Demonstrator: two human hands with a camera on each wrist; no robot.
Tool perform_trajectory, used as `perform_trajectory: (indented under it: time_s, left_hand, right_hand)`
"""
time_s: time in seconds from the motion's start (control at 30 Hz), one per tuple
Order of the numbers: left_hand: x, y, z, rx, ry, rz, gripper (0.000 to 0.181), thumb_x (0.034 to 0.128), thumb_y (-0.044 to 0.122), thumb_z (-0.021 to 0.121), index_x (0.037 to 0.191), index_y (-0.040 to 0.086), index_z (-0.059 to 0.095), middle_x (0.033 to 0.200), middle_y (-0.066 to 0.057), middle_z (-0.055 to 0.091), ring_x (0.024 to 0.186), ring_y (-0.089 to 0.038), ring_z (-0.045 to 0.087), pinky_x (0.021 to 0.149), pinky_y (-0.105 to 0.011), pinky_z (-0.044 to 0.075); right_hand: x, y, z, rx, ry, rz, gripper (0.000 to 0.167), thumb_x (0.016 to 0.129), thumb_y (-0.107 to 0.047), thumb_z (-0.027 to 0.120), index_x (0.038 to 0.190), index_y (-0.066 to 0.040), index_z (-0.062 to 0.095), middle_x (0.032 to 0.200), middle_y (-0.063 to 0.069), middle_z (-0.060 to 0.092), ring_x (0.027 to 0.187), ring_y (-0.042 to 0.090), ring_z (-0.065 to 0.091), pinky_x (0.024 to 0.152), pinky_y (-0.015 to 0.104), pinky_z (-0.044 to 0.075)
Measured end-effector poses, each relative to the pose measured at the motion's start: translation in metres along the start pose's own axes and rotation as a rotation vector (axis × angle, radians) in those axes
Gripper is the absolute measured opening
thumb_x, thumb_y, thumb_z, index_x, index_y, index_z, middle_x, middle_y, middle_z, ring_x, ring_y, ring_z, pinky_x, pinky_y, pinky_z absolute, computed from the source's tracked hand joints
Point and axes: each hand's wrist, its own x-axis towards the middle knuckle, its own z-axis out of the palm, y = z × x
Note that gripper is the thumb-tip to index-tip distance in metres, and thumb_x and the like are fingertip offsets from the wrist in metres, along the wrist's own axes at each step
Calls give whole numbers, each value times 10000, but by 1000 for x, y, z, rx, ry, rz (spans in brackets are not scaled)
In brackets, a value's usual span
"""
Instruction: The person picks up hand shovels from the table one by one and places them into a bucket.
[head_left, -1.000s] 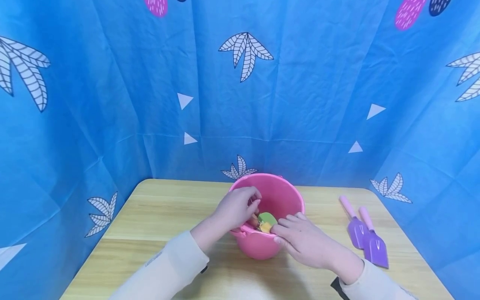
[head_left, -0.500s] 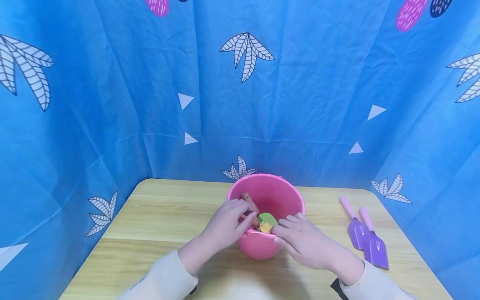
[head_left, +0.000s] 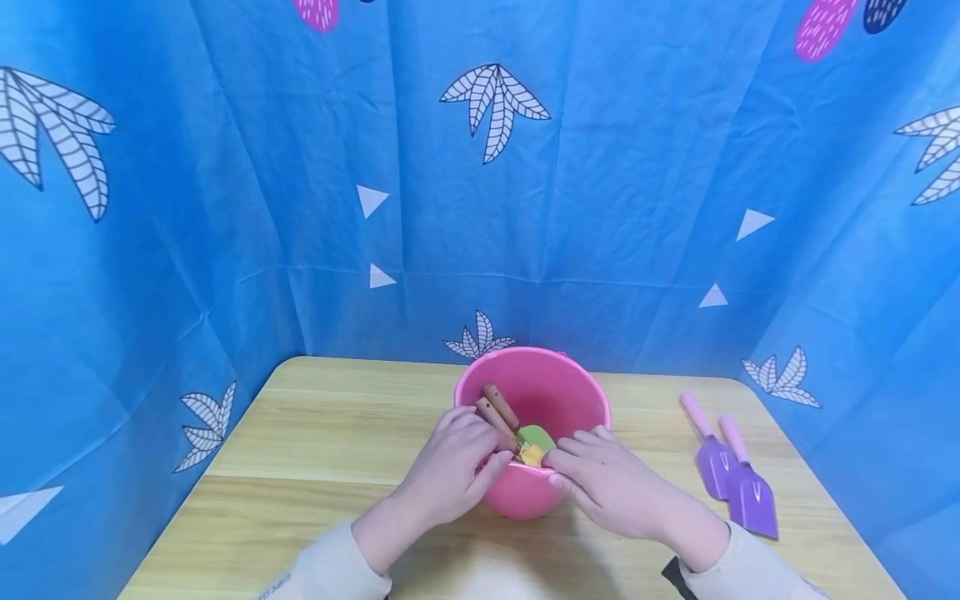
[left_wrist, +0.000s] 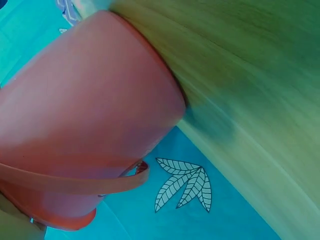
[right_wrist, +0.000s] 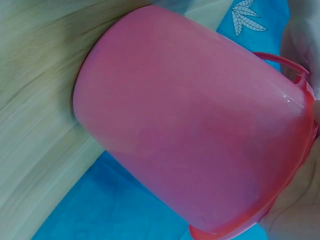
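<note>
A pink bucket stands on the table, its mouth tilted toward the camera. Inside lie two brown wooden handles, a green piece and a yellow piece. The left hand grips the bucket's near-left rim, fingers curled over it. On the near-right rim the right hand holds on, fingers inside and thumb outside. The left wrist view shows the bucket wall and its handle band; in the right wrist view the bucket fills the middle, with the right hand at its rim.
Two purple shovels with pink handles lie on the wooden table right of the bucket. A blue patterned cloth hangs behind the table and along both sides.
The left hand has drawn back from inside the bucket to its near-left rim, and the brown handles have come into view. The right hand has stayed in place.
</note>
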Motion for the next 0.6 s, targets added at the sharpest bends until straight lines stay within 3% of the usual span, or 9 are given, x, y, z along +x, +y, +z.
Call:
perform_trajectory:
  time_s: [0.3, 0.6]
  left_hand:
    - [-1, 0, 0, 14, -18, -1, 171, 978, 311, 618, 1082, 206, 705, 1056, 60, 698, 1099, -145, 550, 1088, -462, 329]
    - [0, -1, 4, 105, -34, -1, 176, 973, 334, 612, 1070, 209, 690, 1038, 63, 689, 1070, -152, 562, 1061, -447, 348]
  right_hand:
    - [1, 0, -2, 42, -43, 44, 129, 1048, -344, 507, 1058, -291, 624, 929, -211, 539, 908, 34, 492, 857, 335, 396]
    - [2, 3, -8, 122, -110, 77, 134, 1046, -368, 511, 1035, -309, 631, 908, -241, 522, 880, 20, 476, 869, 351, 409]
